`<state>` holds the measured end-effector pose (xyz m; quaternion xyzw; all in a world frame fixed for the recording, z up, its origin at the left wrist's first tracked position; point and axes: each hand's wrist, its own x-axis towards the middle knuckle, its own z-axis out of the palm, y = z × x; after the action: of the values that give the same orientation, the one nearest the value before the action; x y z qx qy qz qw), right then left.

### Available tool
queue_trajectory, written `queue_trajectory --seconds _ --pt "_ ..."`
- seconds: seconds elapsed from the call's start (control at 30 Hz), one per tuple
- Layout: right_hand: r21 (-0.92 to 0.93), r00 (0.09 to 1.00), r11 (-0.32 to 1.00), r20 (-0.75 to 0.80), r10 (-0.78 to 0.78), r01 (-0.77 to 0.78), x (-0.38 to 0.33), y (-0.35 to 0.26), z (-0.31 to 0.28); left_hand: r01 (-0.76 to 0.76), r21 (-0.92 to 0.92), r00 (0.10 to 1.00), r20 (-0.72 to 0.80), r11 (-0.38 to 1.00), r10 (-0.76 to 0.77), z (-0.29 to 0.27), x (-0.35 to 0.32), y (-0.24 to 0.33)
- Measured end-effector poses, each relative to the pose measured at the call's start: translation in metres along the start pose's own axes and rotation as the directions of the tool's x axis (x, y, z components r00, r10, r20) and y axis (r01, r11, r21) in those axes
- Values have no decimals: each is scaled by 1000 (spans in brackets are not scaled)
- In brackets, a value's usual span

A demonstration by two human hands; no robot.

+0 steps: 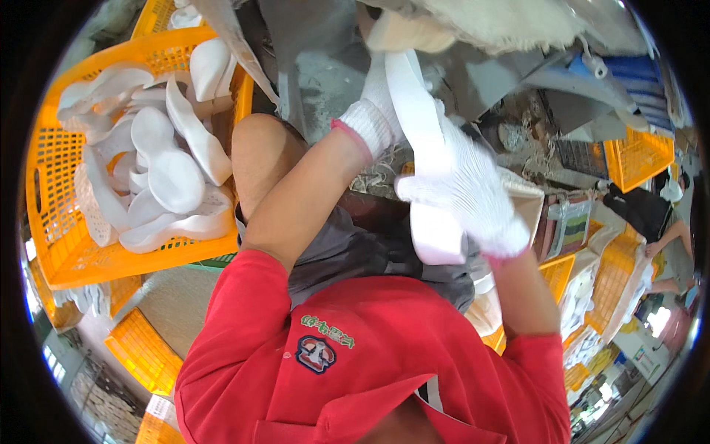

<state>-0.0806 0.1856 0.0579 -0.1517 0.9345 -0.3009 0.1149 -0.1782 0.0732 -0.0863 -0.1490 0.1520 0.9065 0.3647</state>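
A long white shoe sole (416,115) stretches from the machine at the top down toward my lap, its thick heel end (438,240) nearest me. My right hand (473,185), in a white knit glove, is closed around its middle. My left hand (381,100), gloved alike, grips the far part from the left side; its fingers are partly hidden behind the sole. The sole's far tip lies just below, or against, a rounded beige wheel-like part (410,33); I cannot tell whether they touch.
To my left, a yellow plastic basket (44,207) holds several white soles (166,159). Whitish dusty covering (510,22) hangs over the grey machine (318,52). Farther right are a yellow crate (643,157), more baskets (614,281) and another person (643,211).
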Motion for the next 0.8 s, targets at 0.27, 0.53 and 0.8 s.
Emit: queue_trajectory --seconds 0.27,0.53,0.8 --pt "247 977 966 175 -118 73 40 1 -10 -297 64 954 -16 953 298 2 12 12" --pt "-10 925 926 -53 376 -377 -32 -27 9 -231 -37 972 26 972 232 -3 7 -2" --pt "-337 954 941 -265 -139 44 36 -3 0 -306 92 952 12 947 307 -12 31 40"
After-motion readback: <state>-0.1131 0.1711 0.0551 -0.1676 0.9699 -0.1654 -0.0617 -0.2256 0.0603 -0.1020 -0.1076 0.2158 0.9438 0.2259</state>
